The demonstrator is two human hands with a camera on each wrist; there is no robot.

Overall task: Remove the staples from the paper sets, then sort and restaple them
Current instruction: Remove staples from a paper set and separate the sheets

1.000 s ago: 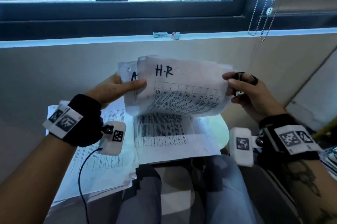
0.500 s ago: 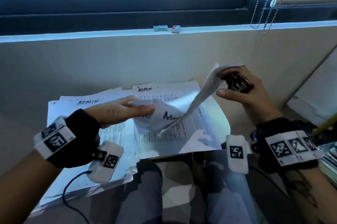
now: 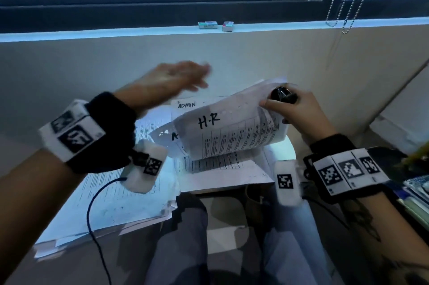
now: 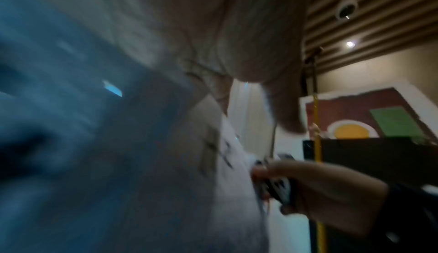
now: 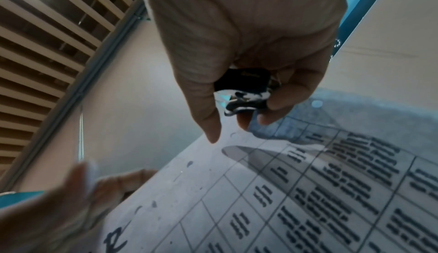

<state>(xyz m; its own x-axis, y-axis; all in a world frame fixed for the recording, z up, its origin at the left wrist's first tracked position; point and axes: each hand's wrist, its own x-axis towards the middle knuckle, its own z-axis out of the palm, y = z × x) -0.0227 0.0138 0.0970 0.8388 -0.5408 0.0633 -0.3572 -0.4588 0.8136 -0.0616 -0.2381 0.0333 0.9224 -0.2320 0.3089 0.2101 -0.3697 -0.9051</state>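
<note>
Right hand [image 3: 299, 113] at right of centre, clamped on a black staple remover [image 3: 282, 95] and pinching the corner of the "H·R" sheet [image 3: 222, 131] — held above the bench's ADMIN stacks [image 3: 185, 104]. Left hand [image 3: 171, 80], upper centre-left, blurred, fingers spread — holding nothing.

— So where are we — a home or an office?

— We'd say an office. Stacks of printed tables [image 3: 111, 194] lie before us, one sheet headed ADMIN [image 3: 186, 105], another H.R [image 3: 209, 122].

— What else do we see?

— A long window [image 3: 162, 1] with a roller blind and its bead chain [image 3: 348, 6], two small boxes [image 3: 216, 25] on the sill, a slatted ceiling [image 4: 369, 10] with a dome camera [image 4: 346, 8] and a spotlight [image 4: 350, 44].
</note>
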